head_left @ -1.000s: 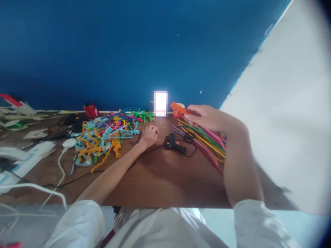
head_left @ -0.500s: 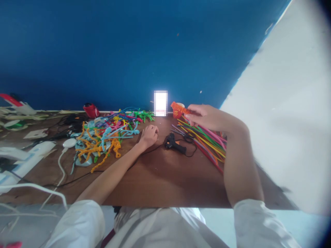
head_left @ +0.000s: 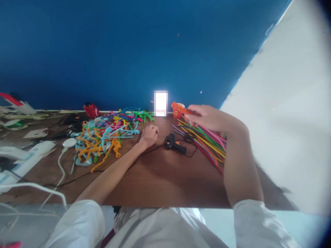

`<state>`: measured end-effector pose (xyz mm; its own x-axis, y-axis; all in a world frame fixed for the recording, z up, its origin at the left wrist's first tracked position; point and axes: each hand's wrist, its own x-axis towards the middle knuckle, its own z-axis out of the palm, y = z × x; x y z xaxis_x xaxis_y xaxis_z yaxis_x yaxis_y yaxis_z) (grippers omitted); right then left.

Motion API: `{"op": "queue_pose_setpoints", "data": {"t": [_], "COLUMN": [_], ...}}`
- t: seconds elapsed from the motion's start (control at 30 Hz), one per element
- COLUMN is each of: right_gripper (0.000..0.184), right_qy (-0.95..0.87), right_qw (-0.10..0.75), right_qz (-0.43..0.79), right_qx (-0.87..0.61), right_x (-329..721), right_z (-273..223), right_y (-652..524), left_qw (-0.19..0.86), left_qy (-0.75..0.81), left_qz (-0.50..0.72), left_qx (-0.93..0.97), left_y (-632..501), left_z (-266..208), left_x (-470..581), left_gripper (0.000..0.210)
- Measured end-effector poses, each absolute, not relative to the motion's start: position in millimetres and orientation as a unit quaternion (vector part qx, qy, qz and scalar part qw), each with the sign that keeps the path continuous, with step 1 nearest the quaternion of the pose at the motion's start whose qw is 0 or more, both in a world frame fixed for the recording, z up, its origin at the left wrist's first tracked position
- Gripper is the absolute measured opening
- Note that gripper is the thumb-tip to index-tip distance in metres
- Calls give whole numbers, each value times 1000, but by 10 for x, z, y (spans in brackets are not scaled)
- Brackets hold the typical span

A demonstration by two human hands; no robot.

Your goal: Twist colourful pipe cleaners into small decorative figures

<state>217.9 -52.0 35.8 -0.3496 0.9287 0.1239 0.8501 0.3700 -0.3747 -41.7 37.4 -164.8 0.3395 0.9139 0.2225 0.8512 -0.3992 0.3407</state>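
My right hand (head_left: 204, 115) pinches an orange twisted pipe cleaner piece (head_left: 179, 108) between thumb and fingers. This piece is held up in front of a red cup (head_left: 177, 113) by the wall and covers part of it. On the tabletop rests my left hand (head_left: 150, 134), its fingers curled in and nothing visible in them. A black glue gun (head_left: 176, 144) lies between the two hands, its cord running off to the left. Beneath my right hand, a bundle of straight coloured pipe cleaners (head_left: 207, 143) is spread out, partly hidden by the forearm.
Left of my left hand is a heap of bent pipe cleaners (head_left: 111, 134) in several colours. A bright blurred-out screen (head_left: 160, 103) stands against the blue wall. A white power strip (head_left: 31, 162) and white cables (head_left: 62, 168) lie at the left, and a red roll (head_left: 91, 110) sits behind.
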Motion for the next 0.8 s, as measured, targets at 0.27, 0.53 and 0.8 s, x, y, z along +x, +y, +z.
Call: {"op": "queue_pose_setpoints", "data": {"t": [0.27,0.53,0.8], "right_gripper": [48,49,47], "right_qy": [-809,-809,-807], "right_qw": [157,156,156], "right_qz": [113,108,108], "right_qx": [-555,-557,-559], "right_x": [2184,2181,2182], "right_z": [354,357,353], "right_y": [-515,-522,-524], "left_qw": [78,76,75], "left_qy": [542,540,540], "left_qz": [189,190,193], "left_qx": [815,816,816], "left_y": [378,397,391], "left_z": [-1646,-1670,-1684], "left_x": [-419,-420,-429], "left_gripper": [22,24,23]}}
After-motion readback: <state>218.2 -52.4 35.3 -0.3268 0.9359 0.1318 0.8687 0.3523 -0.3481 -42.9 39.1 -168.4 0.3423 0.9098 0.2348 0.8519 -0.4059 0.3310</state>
